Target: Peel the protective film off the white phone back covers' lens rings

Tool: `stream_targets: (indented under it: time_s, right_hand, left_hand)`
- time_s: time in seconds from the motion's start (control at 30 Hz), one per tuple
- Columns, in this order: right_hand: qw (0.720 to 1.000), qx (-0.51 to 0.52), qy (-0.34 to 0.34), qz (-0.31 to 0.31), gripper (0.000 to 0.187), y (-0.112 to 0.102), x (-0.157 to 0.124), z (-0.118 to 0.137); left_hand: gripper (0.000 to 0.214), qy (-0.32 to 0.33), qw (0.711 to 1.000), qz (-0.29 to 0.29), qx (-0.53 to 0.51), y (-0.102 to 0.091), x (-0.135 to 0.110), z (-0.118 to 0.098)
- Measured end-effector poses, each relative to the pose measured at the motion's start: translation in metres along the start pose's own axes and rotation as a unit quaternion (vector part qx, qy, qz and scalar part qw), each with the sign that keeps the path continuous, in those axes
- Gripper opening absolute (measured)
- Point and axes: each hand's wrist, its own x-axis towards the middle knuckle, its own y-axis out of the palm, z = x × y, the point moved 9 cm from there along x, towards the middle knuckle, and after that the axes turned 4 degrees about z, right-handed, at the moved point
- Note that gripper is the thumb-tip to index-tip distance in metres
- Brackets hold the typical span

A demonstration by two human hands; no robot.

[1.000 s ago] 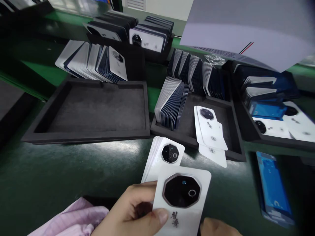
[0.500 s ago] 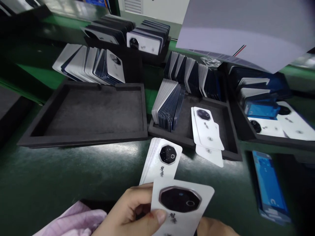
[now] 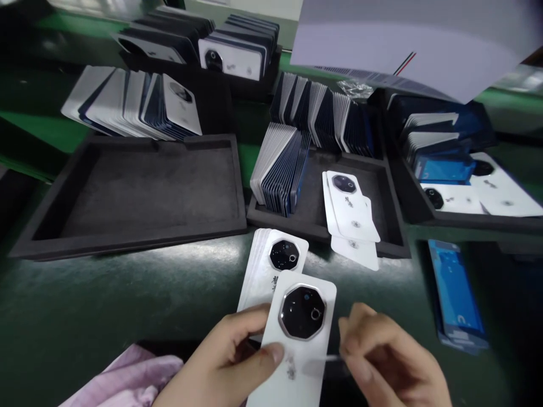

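My left hand (image 3: 229,362) grips a stack of white phone back covers (image 3: 265,268), thumb pressed on the top cover (image 3: 297,339), which has a black octagonal camera panel. My right hand (image 3: 386,362) is at the cover's right edge, fingers pinched on a thin clear film tab (image 3: 324,359) that stretches from the cover. A pink sleeve (image 3: 127,381) shows at the lower left.
An empty black foam tray (image 3: 127,192) lies left. A second tray (image 3: 390,226) holds upright rows of covers (image 3: 280,164) and loose white covers (image 3: 350,215). More trays with covers stand behind and right. A blue-filmed cover (image 3: 456,294) lies on the green table.
My right hand rose into view and pinched a film tab at the top cover's edge. The top cover shifted up slightly in my left hand; the view tilted down.
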Motion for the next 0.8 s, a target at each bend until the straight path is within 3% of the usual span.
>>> stream_targets:
  time_s: [0.1,0.27,0.47,0.8]
  right_hand:
    - [0.996,0.02,0.079,-0.019,0.015,-0.006,0.003,-0.021]
    - [0.992,0.052,0.116,-0.005,0.01,0.0,0.004,-0.038]
    - [0.99,0.054,0.121,-0.05,0.01,-0.006,0.005,-0.037]
    - [0.989,0.077,0.117,-0.051,0.009,-0.002,0.008,-0.042]
  left_hand:
    - [0.025,0.01,0.999,0.027,0.017,0.003,0.003,0.0]
    - [0.027,-0.012,0.999,0.031,0.03,0.004,0.003,-0.001]
    - [0.026,-0.029,0.999,0.017,0.039,0.006,0.005,-0.001]
    - [0.025,-0.021,0.999,0.019,0.041,0.006,0.004,-0.004]
